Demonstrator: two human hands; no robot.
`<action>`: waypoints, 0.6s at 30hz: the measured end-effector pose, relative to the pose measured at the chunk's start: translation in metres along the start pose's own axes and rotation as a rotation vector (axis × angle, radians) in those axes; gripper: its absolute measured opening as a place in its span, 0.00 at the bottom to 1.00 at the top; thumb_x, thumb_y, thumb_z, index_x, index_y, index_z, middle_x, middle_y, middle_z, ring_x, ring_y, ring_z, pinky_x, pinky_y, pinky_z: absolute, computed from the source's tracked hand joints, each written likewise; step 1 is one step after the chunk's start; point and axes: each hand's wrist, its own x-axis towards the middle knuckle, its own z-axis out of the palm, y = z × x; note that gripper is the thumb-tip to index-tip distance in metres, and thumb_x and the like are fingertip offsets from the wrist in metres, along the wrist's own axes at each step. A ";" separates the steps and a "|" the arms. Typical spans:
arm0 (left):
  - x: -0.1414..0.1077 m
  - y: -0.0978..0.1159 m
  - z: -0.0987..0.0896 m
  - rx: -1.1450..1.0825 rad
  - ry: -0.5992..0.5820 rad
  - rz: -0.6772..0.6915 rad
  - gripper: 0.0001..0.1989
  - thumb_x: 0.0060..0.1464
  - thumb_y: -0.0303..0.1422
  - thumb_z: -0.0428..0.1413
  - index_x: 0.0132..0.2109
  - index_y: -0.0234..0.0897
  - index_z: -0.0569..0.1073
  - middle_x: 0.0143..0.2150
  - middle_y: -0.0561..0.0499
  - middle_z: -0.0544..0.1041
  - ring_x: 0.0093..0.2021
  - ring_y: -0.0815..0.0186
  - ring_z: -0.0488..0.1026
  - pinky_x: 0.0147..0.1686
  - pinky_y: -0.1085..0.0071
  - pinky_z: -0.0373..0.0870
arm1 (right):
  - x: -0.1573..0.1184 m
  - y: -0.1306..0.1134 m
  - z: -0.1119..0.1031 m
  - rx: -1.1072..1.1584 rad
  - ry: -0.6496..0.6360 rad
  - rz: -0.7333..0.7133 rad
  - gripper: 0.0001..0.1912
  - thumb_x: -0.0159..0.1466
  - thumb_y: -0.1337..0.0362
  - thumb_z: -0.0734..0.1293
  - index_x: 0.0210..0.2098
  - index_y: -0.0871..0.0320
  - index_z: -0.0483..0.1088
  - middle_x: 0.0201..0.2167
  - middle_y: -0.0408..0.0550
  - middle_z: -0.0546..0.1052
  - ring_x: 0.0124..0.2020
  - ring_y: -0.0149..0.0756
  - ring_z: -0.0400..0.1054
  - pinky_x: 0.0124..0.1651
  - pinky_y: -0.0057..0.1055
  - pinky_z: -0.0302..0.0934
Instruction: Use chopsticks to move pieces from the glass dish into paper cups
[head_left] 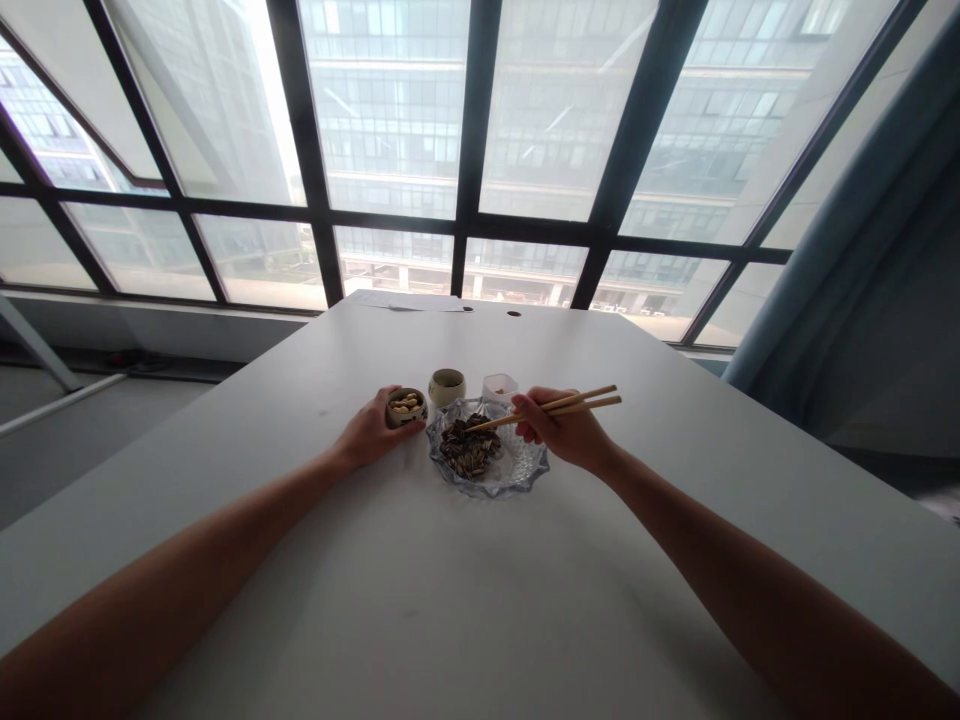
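My left hand (381, 425) is wrapped round a small cup (409, 418) that holds several pale nuts, perhaps peanuts in the shell (406, 402). In my right hand (559, 425) is a pair of chopsticks (581, 400), their tips among the dark striped sunflower seeds (471, 452). These seeds lie on the left side of a clear glass bowl (531, 470) with a scalloped rim. Whether the tips pinch a seed is too small to tell.
Just behind the bowl stand a second small cup (447, 388) and a translucent plastic container (499, 384). The white table (420, 600) reaches toward the windows, with white paper (409, 301) and a round hole (514, 314) at its far end. A blue curtain (840, 260) hangs at right.
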 end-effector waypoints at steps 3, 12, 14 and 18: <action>0.000 -0.001 0.000 0.002 0.002 0.001 0.42 0.46 0.56 0.61 0.62 0.39 0.63 0.52 0.42 0.78 0.52 0.51 0.77 0.53 0.55 0.72 | 0.003 0.001 -0.002 0.057 0.049 0.065 0.31 0.58 0.33 0.65 0.23 0.57 0.69 0.16 0.47 0.75 0.16 0.31 0.68 0.17 0.25 0.62; -0.001 0.004 -0.001 -0.011 -0.009 -0.017 0.43 0.46 0.56 0.62 0.62 0.36 0.63 0.53 0.40 0.78 0.52 0.50 0.76 0.54 0.54 0.72 | 0.017 0.017 -0.021 0.294 0.189 0.214 0.32 0.51 0.34 0.71 0.24 0.60 0.72 0.15 0.50 0.76 0.12 0.31 0.67 0.13 0.25 0.60; -0.001 0.005 -0.002 -0.020 -0.008 -0.024 0.43 0.46 0.56 0.62 0.62 0.36 0.63 0.53 0.40 0.78 0.53 0.50 0.76 0.55 0.54 0.72 | 0.019 0.021 -0.025 0.341 0.218 0.246 0.32 0.50 0.35 0.73 0.24 0.61 0.72 0.16 0.50 0.76 0.12 0.31 0.67 0.13 0.25 0.60; 0.003 0.001 -0.006 -0.100 -0.008 -0.027 0.46 0.44 0.54 0.64 0.65 0.36 0.60 0.57 0.37 0.75 0.55 0.49 0.75 0.57 0.52 0.71 | 0.023 0.027 -0.032 0.368 0.312 0.244 0.30 0.50 0.36 0.73 0.25 0.61 0.72 0.15 0.50 0.76 0.12 0.31 0.66 0.13 0.25 0.60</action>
